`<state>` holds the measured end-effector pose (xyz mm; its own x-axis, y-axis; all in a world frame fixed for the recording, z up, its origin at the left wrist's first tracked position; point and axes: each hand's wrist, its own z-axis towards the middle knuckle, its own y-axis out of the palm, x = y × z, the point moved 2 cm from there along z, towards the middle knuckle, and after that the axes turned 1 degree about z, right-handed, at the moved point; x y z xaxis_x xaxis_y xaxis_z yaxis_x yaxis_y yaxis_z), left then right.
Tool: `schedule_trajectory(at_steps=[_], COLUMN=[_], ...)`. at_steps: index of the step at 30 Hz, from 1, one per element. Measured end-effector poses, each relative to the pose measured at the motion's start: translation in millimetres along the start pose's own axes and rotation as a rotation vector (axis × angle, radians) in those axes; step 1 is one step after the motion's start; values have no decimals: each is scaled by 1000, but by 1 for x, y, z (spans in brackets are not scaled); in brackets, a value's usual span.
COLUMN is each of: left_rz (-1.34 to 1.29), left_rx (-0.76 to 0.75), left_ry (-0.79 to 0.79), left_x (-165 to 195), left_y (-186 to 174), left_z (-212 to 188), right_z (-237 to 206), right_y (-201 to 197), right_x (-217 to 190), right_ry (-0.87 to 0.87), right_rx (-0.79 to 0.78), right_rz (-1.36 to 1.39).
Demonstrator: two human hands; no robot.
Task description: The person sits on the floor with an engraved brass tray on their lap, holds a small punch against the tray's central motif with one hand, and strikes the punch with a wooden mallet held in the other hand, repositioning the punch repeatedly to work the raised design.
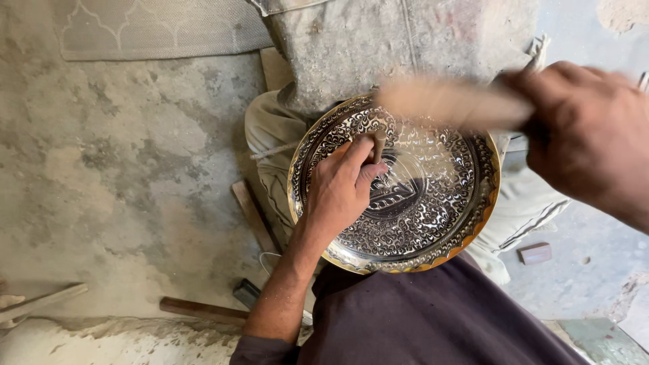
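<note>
Head view: left hand (341, 186) pinches chisel (380, 144) upright on tray (433, 203).

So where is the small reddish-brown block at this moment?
In the head view, the small reddish-brown block lies on the grey floor at the right, just beyond the round engraved metal plate, below the right hand.

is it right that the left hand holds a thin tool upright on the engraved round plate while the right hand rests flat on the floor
Not quite. The head view shows the left hand pinching the thin tool on the engraved plate, but the right hand is raised above the plate, gripping a motion-blurred wooden handle, not resting on the floor.
</note>
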<state>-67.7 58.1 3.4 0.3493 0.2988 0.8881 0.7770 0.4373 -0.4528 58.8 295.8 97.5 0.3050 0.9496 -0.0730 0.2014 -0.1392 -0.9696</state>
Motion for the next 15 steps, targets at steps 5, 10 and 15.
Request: schedule_trajectory(at_steps=[5,10,15], left_rz=[38,75,82], left_rx=[7,-30,0], left_ry=[8,5,87], left_x=[1,0,1], left_y=[-1,-2,-3], left_z=[-1,1,0], right_z=[3,5,-2], right_y=[2,-2,6], right_x=[-1,-7,-4], right_ry=[326,81,-38], right_rx=[-9,70,39], right_rz=[496,205,-125])
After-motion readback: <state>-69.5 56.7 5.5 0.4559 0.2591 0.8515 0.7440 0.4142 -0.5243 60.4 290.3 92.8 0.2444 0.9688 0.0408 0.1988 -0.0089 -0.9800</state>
